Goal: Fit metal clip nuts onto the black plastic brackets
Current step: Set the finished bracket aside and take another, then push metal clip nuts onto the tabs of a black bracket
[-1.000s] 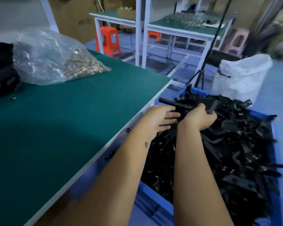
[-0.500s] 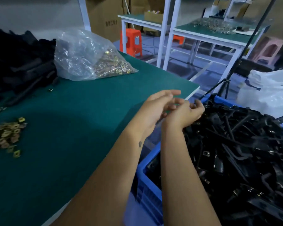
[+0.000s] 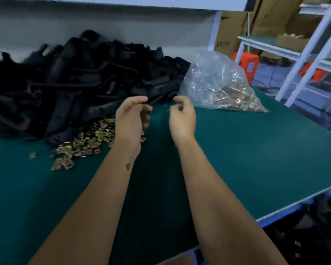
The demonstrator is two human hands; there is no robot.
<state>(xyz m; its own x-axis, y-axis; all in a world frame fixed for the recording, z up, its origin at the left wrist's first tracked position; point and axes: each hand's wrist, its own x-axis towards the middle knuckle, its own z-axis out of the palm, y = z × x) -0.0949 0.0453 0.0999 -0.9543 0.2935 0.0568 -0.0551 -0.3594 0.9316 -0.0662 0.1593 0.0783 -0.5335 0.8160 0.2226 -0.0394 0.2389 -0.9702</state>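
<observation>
A big heap of black plastic brackets [image 3: 80, 83] lies at the back left of the green table [image 3: 237, 150]. In front of it is a scatter of brass-coloured metal clip nuts [image 3: 84, 142]. My left hand [image 3: 131, 119] hovers over the right edge of that scatter. Its fingers are loosely curled, and I see nothing in it. My right hand [image 3: 182, 115] is raised beside it, a palm's width to the right, also loosely curled and holding nothing that I can see. Neither hand touches a bracket or a clip nut.
A clear plastic bag of clip nuts [image 3: 224, 88] lies at the back right of the table. A blue bin of black brackets [image 3: 313, 236] stands below the table's right edge. White-framed tables, orange stools and cardboard boxes are behind.
My view has swung left from the blue bin to the table. Both hands left the bin, moved over the table and drew apart. The bracket heap and loose clip nuts have come into view.
</observation>
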